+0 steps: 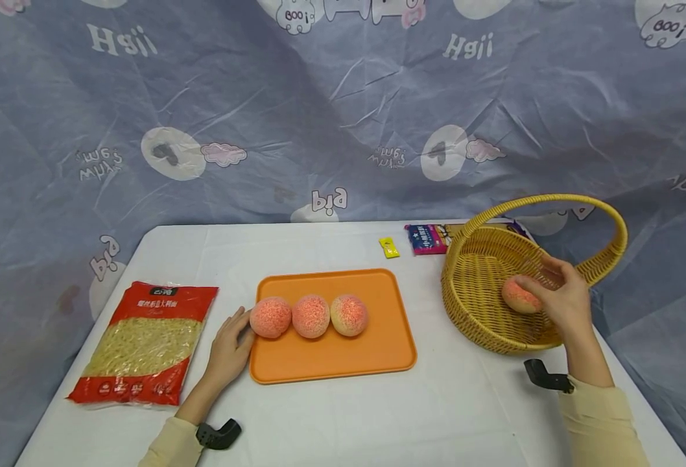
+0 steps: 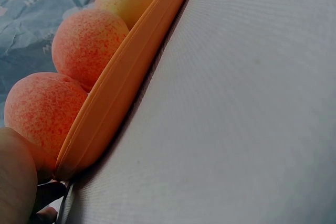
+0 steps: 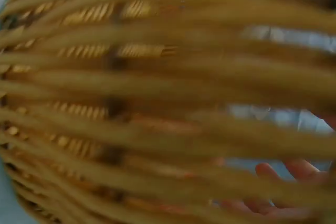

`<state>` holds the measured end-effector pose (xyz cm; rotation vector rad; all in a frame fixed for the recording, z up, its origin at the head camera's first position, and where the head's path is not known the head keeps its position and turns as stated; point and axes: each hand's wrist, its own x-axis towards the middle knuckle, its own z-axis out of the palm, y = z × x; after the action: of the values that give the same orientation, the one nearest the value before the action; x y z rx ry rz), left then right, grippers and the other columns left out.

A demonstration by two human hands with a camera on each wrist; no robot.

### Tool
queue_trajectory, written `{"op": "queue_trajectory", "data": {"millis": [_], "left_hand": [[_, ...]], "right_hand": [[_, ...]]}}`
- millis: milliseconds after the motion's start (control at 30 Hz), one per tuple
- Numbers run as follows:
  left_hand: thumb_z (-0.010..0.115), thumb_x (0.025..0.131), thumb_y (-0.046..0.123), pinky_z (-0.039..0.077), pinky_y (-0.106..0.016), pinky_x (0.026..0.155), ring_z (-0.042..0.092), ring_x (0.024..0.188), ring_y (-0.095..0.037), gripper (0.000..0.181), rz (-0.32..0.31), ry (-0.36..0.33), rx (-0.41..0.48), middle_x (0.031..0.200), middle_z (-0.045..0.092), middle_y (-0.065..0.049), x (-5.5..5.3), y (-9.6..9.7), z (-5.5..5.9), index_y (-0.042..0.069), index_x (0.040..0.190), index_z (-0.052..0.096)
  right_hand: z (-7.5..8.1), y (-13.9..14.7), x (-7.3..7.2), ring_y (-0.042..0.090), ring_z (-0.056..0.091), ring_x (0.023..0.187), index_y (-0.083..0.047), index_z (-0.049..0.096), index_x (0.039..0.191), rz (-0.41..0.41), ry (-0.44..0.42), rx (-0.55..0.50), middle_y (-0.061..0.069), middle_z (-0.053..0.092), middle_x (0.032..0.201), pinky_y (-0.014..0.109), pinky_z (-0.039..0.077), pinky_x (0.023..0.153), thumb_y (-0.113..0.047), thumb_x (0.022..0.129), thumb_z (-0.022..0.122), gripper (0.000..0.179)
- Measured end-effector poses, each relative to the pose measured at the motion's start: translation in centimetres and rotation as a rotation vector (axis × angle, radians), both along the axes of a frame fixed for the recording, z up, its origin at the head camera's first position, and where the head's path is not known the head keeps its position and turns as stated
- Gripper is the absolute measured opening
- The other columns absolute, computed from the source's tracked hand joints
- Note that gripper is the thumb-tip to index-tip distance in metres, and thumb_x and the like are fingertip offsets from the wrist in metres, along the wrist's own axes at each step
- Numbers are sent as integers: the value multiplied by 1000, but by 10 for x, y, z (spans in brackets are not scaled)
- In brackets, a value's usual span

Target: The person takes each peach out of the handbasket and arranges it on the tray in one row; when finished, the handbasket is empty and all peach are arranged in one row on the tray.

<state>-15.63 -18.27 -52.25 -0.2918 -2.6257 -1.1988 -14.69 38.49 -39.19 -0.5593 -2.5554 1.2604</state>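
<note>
On the orange tray [image 1: 331,360] three pinkish peaches [image 1: 310,316] sit in a row. My left hand [image 1: 230,350] rests at the tray's left edge beside the leftmost peach [image 2: 44,111], fingers extended; in the left wrist view, the thumb [image 2: 16,174] overlaps that peach. Inside the yellow wicker basket [image 1: 460,298] lies another peach [image 1: 520,297]. My right hand [image 1: 567,301] reaches into the basket, thumb over this peach and the other fingers spread apart from it. The basket's weave fills the right wrist view, with fingertips [image 3: 302,170] showing through gaps.
A red bag of spiral pasta [image 1: 141,347] lies left of the tray. Behind the tray are a small yellow packet [image 1: 389,247] and a purple-and-pink package [image 1: 427,239], partly hidden by the basket. The basket's handle [image 1: 553,198] arches upright. A patterned blue-grey cloth [image 1: 296,130] hangs behind the white table [image 1: 413,415].
</note>
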Motion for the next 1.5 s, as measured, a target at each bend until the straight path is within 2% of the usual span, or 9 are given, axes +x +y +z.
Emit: {"op": "queue_trajectory", "data": {"millis": [100,167,300,433,567,833,1200,1367,1500], "left_hand": [[57,93,3,22,-58,119,38,140,-42,42,-1,-7,2,140,53,-24,1,0,0,-4,135,54],[57,93,3,23,-58,118,38,140,-42,42,-4,-9,5,140,53,-24,1,0,0,-4,135,54],[57,93,3,23,-58,118,39,139,-43,42,-3,-3,9,139,54,-24,1,1,0,-4,135,55],[57,93,3,23,-59,118,39,139,-42,42,-1,-1,7,139,54,-24,1,0,0,-4,135,55],[57,94,3,22,-59,118,38,139,-42,42,0,-1,7,139,54,-24,1,0,1,-4,135,54],[57,94,3,23,-58,118,39,139,-43,41,3,8,8,139,55,-23,0,0,3,-4,134,55],[58,91,0,24,-59,117,40,138,-43,42,-5,24,9,137,56,-24,-1,0,-1,-5,133,56],[58,92,1,24,-59,118,40,138,-43,42,-6,21,10,138,55,-24,-1,0,0,-5,134,55],[58,93,1,23,-58,118,40,139,-43,42,-5,16,6,138,55,-24,-1,0,-1,-5,134,55]], "right_hand": [[-8,7,-4,41,33,140,-5,25,154,19,-34,10,22,29,157,35,43,110,-40,90,67,85],[-14,11,-7,43,34,137,-2,25,153,26,-45,32,26,31,154,46,43,107,-38,91,67,83],[-26,17,-13,47,37,132,5,25,151,42,-85,35,32,34,149,50,44,100,-23,90,68,79],[-34,21,-18,51,35,132,9,23,150,70,-143,21,37,30,148,63,36,108,-7,84,69,82],[-36,22,-21,55,34,129,10,19,149,108,-189,39,40,28,146,68,35,105,-3,78,72,89],[-37,22,-23,57,35,127,12,14,150,136,-246,80,43,27,144,68,38,102,-13,79,77,98],[-30,10,-11,52,40,126,8,21,150,45,-148,127,37,34,145,65,42,97,-32,85,73,92],[-20,-9,-1,48,39,130,4,21,151,54,-75,66,33,34,148,64,41,102,-32,88,72,89],[-8,-30,8,40,42,129,2,22,150,68,-14,17,26,37,148,36,50,101,-26,88,73,85]]}}
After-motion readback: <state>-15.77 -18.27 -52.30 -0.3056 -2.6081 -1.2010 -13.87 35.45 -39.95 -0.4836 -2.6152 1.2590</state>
